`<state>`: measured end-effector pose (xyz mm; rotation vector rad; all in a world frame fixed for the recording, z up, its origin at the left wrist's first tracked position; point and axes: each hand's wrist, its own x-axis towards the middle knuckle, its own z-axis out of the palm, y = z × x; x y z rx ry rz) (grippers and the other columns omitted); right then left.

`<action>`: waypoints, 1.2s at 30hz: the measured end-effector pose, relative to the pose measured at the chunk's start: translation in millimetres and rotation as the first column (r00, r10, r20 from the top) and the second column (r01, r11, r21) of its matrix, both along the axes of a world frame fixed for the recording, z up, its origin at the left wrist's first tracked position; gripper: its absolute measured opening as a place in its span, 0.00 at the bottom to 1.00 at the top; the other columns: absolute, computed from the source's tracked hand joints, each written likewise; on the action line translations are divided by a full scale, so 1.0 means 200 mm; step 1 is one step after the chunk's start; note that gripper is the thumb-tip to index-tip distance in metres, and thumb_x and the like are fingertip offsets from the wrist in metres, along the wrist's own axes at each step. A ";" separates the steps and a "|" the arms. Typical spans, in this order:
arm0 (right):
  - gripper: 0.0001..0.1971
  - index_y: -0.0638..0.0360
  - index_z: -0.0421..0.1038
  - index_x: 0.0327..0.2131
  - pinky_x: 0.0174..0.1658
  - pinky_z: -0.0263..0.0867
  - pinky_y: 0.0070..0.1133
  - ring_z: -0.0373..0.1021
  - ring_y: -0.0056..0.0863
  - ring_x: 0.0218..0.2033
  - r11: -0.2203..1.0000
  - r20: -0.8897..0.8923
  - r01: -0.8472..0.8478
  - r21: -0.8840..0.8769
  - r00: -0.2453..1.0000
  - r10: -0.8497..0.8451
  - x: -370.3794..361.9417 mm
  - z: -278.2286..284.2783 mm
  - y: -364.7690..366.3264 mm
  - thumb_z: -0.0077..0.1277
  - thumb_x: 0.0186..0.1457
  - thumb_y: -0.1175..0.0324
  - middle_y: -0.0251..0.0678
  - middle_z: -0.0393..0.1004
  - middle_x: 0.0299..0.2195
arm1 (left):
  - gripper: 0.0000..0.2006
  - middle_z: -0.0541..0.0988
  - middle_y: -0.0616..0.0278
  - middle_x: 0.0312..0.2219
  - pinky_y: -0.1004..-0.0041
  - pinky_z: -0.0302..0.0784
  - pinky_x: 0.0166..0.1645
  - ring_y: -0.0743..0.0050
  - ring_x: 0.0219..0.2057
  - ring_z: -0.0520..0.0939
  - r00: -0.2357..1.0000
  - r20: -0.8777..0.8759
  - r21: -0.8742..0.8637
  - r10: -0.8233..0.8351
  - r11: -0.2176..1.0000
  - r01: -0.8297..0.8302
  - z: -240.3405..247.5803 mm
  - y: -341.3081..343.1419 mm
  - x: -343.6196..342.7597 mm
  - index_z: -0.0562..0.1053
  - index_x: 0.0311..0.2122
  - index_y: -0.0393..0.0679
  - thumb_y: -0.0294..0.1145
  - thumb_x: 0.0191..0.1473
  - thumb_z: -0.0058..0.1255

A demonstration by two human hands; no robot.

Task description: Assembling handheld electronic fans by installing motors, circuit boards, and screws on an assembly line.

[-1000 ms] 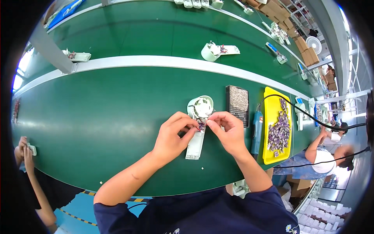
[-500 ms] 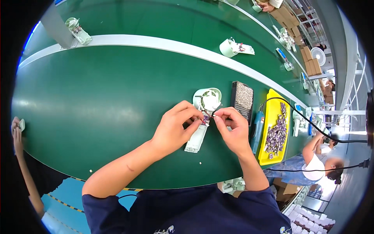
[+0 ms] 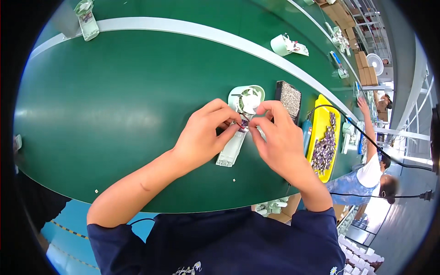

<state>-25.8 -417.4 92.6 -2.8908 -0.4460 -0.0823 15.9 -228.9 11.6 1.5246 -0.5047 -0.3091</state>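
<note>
A pale green handheld fan (image 3: 230,149) lies on the green table in front of me, its round housing and white blades (image 3: 250,99) at the far end and its opened handle towards me. A small purple circuit board (image 3: 244,123) sits in the handle near the housing. My left hand (image 3: 206,133) pinches a thin red wire beside the board. From the other side, my right hand (image 3: 280,137) has thumb and index finger closed over the board's edge; what they grip is hidden.
Right of the fan stand a black tray (image 3: 278,91) of small metal parts, a blue electric screwdriver (image 3: 307,133) and a yellow tray (image 3: 324,177) of purple boards. A black cable (image 3: 362,130) hangs across. Another fan (image 3: 286,46) lies beyond the white rail (image 3: 197,26). A co-worker (image 3: 362,181) reaches out at right.
My right hand has shifted inward and up over the board, covering the dark wire and small white end it held. The view has tilted slightly. The co-worker's arm at right now stretches far forward.
</note>
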 end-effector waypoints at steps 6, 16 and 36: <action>0.09 0.57 0.74 0.31 0.31 0.71 0.27 0.73 0.28 0.34 0.994 -0.050 -0.049 -0.094 0.998 0.045 0.05 0.06 0.07 0.64 0.45 0.77 0.30 0.68 0.39 | 0.08 0.76 0.58 0.38 0.73 0.86 0.42 0.68 0.36 0.85 1.000 0.018 0.029 -0.010 1.000 0.009 0.02 0.05 0.01 0.78 0.39 0.36 0.15 0.55 0.57; 0.07 0.59 0.73 0.30 0.34 0.72 0.30 0.71 0.31 0.40 0.954 -0.174 -0.179 -0.242 0.975 0.139 0.11 0.17 0.16 0.61 0.46 0.75 0.31 0.67 0.40 | 0.06 0.75 0.57 0.35 0.67 0.81 0.37 0.62 0.31 0.84 1.000 0.019 -0.019 0.019 1.000 -0.019 0.04 0.10 0.01 0.77 0.39 0.39 0.20 0.55 0.59; 0.08 0.69 0.72 0.38 0.32 0.71 0.31 0.74 0.38 0.37 0.815 -0.236 -0.306 -0.493 0.948 0.214 0.16 0.27 0.41 0.55 0.54 0.78 0.38 0.67 0.41 | 0.05 0.76 0.54 0.36 0.59 0.80 0.41 0.51 0.36 0.81 0.993 0.099 -0.007 0.067 0.998 -0.067 0.09 0.21 0.04 0.78 0.38 0.39 0.25 0.56 0.56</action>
